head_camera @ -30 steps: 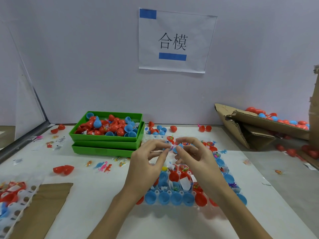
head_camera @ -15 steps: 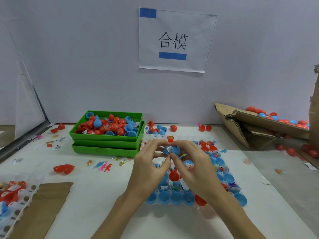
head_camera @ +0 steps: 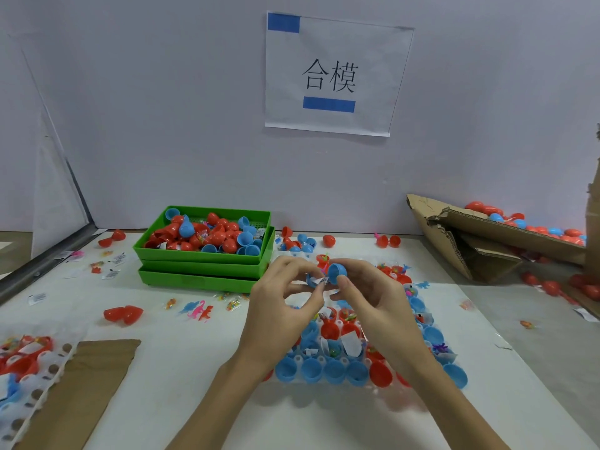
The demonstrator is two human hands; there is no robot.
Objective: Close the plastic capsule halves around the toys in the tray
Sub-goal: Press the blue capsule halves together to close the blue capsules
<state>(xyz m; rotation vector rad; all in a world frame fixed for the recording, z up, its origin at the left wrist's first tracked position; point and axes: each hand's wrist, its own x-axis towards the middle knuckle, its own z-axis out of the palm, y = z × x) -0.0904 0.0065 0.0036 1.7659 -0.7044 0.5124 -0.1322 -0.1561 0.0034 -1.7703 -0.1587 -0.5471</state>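
Observation:
A clear tray [head_camera: 418, 399] in front of me holds several open blue and red capsule halves with small toys and paper slips inside. Above its far end both hands work on one blue capsule [head_camera: 337, 271]. My right hand [head_camera: 373, 303] pinches the rounded blue half between thumb and fingers. My left hand [head_camera: 281, 306] pinches the other half at the paper slip [head_camera: 319, 280] that sticks out between the halves. The halves stand apart at an angle, joined only on one side.
Two stacked green trays [head_camera: 201, 274] at the back left hold loose red and blue halves. Loose toys [head_camera: 198, 310] and a red capsule [head_camera: 123, 315] lie left of my hands. A cardboard box [head_camera: 470, 235] with capsules sits at the right, another filled tray [head_camera: 22, 362] and cardboard [head_camera: 81, 391] at the lower left.
Half a second ago the blue capsule sat pressed between both hands' fingertips. Now the halves have parted, the right hand's half tilted up and a paper slip showing.

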